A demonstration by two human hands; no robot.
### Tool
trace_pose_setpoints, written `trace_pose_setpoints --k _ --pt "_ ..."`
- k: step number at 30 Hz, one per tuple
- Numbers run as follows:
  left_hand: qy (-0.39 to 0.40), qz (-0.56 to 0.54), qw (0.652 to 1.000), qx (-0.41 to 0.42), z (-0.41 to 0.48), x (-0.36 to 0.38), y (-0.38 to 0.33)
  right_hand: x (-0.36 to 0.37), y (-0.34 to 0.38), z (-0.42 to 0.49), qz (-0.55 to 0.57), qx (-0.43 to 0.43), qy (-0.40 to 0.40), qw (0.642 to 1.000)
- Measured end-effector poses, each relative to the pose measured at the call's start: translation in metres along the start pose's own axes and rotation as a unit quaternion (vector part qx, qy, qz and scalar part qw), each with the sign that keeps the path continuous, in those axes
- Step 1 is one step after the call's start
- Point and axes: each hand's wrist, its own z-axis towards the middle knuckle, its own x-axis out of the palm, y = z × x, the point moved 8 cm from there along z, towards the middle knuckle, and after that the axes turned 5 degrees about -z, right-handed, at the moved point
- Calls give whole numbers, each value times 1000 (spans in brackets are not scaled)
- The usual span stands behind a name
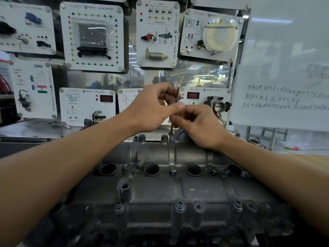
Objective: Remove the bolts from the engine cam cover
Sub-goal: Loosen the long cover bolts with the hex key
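The grey metal cam cover [160,191] fills the lower middle of the view. Several bolts sit in it: one [179,206] on the near edge, one [173,169] between the round plug wells. A thin tool [177,94] stands upright, its tip on a bolt [170,137] at the cover's far edge. My left hand [153,107] grips the tool's upper part. My right hand [197,125] pinches the shaft lower down. The middle of the shaft is hidden by my fingers.
White training panels with electrical parts [92,36] cover the wall behind the engine. A whiteboard with handwriting [284,72] stands at the right. A throttle body [218,106] is mounted just behind my right hand. A wooden surface [313,159] lies far right.
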Motion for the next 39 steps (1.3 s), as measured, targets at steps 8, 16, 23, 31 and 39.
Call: trace_pose_setpoints --k 8,16,23,31,39 --pt "3 -21 1000 -13 2 -18 -5 6 12 6 -93 -39 60 993" --pt "-77 -1 996 -42 3 -72 7 39 41 43 -117 -61 126 983" --pt "-4 105 988 -112 -1 -69 25 73 20 42 -115 -38 163 979" --pt "9 120 985 -125 -8 -73 25 84 18 37 -92 -48 146 984" --pt "-1 82 989 -123 -26 -75 30 85 21 35 -103 -60 151 981"
